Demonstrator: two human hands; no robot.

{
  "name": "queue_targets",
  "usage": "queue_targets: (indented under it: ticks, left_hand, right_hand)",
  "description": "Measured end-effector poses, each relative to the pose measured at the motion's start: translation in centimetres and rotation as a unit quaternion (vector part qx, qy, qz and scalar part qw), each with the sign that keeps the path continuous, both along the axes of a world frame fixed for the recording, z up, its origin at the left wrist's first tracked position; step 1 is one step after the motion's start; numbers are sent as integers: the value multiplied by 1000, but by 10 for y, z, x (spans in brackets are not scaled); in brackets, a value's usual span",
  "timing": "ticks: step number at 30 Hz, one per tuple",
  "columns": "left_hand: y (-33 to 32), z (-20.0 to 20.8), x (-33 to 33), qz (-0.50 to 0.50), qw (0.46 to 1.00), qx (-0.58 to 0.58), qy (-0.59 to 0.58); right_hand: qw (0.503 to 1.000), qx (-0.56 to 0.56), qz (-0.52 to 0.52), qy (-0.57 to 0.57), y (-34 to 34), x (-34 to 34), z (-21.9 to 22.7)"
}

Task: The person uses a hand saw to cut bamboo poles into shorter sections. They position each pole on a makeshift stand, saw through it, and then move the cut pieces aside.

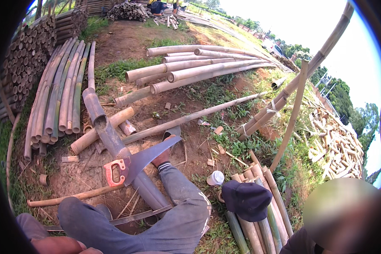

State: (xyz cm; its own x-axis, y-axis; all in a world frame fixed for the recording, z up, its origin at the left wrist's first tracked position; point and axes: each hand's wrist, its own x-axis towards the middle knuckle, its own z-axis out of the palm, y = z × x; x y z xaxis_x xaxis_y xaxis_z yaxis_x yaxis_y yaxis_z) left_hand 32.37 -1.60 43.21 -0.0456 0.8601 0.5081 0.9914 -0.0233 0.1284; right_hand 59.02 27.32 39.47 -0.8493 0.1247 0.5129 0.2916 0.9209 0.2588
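A hand [57,245], which I take as my left hand, shows at the lower left edge beside a grey-trousered knee. Only part of it is in the picture, and its grip is cut off. My right hand is out of view. In front of the knees, a hand saw [137,163] with an orange-red handle rests across a long dark half-pipe of bamboo [150,192], with no hand on it. That piece lies over a shorter bamboo log [101,130]. A thin flat strip [139,216] crosses near the legs.
Bamboo poles lie in rows at left [65,84] and ahead [207,70]. Tied slanting poles [283,97] stand at right. A dark cap [246,200] sits on a bamboo bundle [279,203], beside a white cup [215,178]. Another person [300,243] is close at lower right.
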Motion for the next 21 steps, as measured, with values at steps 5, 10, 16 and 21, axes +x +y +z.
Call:
queue_targets:
  ticks: [5,10,16,21]
  left_hand:
    - [-2,1,-4,-14,999,-29,-27]
    - [0,-15,-17,-89,996,22,13]
    - [-10,-15,-14,14,997,-55,-45]
    - [5,-77,-41,-82,971,195,111]
  right_hand:
    - [1000,-1,3,3,4,-9,-7]
    - [1000,-11,6,14,1,-12,-13]
    - [1000,-2,-4,7,1,-8,-18]
    - [999,-4,34,8,5,-16,-28]
